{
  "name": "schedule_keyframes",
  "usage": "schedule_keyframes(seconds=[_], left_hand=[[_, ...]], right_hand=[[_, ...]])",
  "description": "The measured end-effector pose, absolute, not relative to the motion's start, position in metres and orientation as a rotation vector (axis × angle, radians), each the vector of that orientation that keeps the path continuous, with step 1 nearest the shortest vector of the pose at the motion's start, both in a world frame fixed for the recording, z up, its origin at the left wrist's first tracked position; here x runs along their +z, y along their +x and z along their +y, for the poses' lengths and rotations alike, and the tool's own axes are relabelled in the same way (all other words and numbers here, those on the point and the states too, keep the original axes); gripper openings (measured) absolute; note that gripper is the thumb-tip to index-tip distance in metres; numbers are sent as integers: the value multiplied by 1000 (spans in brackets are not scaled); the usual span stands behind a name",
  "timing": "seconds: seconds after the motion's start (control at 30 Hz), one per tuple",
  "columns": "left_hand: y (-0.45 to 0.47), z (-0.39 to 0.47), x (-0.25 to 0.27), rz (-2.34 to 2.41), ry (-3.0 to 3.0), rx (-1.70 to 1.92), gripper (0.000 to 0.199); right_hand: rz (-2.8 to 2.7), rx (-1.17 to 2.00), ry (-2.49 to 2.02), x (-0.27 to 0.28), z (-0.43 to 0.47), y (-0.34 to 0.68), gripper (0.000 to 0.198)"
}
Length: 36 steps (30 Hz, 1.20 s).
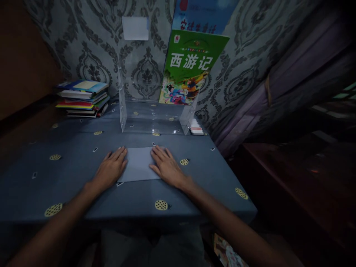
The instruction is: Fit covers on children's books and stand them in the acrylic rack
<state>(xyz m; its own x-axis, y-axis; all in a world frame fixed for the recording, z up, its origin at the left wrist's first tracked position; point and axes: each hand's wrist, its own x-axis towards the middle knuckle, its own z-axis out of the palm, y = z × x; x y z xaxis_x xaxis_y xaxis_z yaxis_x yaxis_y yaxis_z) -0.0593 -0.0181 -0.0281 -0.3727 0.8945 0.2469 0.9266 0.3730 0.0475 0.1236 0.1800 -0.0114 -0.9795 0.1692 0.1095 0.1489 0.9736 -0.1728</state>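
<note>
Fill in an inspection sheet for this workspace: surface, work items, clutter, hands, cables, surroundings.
Surface: table under a grey-blue cloth printed with pineapples.
Work items: pale sheet lying on the cloth, in front of a clear stand.
Clutter: stack of books at the rear left; green book at the stand's right side, overlapping a blue book.
Hands: left hand palm down at the sheet's left edge; right hand palm down over its right side.
Cables: nothing seen.
Surroundings: patterned wallpaper behind; tied curtain at right; dim light.
</note>
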Motion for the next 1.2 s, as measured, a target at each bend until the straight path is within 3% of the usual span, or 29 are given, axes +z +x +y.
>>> schedule_keyframes(seconds=[0.3,0.5,0.63,0.77,0.83,1.2], left_hand=[[-53,-21,-26,-2386,-1692,-287,52],[-24,-24,-27,-2151,-2006,-192,60],[-17,-21,-19,-2068,-2115,71,47],[-5,-12,-8,-2059,-2203,379,65],[2,-5,-6,-2072,-2160,475,62],[14,-5,3,-2135,-2038,449,54]], right_hand=[[-3012,416,111,-15,181,140,80],[-2956,424,161,-18,185,139,72],[-2949,440,182,-15,186,141,71],[-2939,444,207,-15,186,143,70],[-2924,442,216,-17,187,145,69],[-2866,516,207,-20,215,172,46]])
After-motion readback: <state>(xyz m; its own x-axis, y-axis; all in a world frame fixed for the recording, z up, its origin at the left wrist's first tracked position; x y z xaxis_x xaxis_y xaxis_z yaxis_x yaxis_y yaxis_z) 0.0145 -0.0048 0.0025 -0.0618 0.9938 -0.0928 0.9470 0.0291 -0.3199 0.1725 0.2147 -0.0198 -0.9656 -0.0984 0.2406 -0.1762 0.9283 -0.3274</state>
